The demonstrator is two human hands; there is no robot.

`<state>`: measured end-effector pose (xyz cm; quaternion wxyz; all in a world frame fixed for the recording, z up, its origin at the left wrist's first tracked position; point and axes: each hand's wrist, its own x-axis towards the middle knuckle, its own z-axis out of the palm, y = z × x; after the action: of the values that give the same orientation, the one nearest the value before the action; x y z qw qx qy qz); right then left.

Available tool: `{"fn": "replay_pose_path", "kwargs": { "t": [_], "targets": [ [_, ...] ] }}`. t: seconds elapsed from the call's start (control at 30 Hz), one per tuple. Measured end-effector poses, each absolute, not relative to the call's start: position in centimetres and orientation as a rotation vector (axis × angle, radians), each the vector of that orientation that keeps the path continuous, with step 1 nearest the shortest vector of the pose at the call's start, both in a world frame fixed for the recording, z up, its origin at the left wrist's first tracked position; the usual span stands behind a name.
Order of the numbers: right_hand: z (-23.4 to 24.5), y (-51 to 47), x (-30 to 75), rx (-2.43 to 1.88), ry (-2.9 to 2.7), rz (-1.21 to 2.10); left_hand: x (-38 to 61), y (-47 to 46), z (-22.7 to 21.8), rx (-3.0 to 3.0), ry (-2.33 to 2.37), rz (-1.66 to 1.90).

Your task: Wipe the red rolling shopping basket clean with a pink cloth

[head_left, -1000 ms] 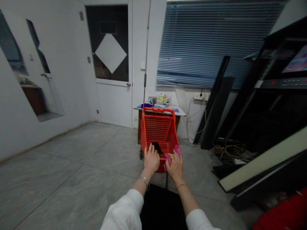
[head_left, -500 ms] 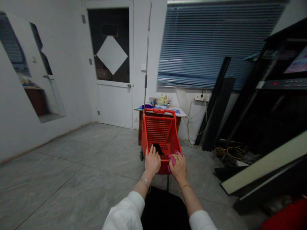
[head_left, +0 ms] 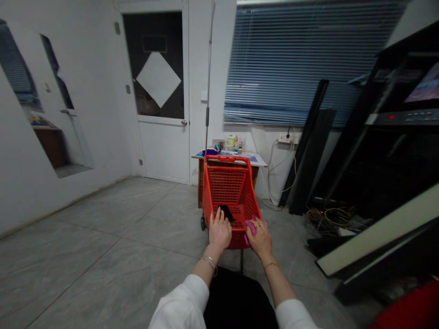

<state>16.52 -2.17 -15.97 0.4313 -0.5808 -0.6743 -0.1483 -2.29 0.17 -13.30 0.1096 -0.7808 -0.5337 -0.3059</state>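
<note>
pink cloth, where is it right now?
Head view, low centre: the pink cloth is pressed under the right hand on the near rim of the red cart, just right of the left hand.

The basket cart (head_left: 229, 192) is bright red-orange with a fine grid mesh on its walls. Inside the cart lies a black flat object (head_left: 226, 212), too dim to identify. At the cart's near rim, the right hand (head_left: 261, 237) presses a pink cloth (head_left: 250, 227). Behind the cart hang blue-grey slatted blinds (head_left: 302, 64). Left of the cart stands a white door (head_left: 163, 96) bearing a white diamond. Grey, faintly veined tiles (head_left: 103, 237) lie beneath.
</note>
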Motion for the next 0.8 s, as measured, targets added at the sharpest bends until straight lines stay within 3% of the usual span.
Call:
{"fn": "replay_pose_path", "kwargs": {
  "t": [0.8],
  "targets": [
    [-15.1, -4.4, 8.2, -1.44, -1.619, -0.468, -9.1, 0.9, -13.1, -2.25, -1.573, -0.838]
  ]
}}
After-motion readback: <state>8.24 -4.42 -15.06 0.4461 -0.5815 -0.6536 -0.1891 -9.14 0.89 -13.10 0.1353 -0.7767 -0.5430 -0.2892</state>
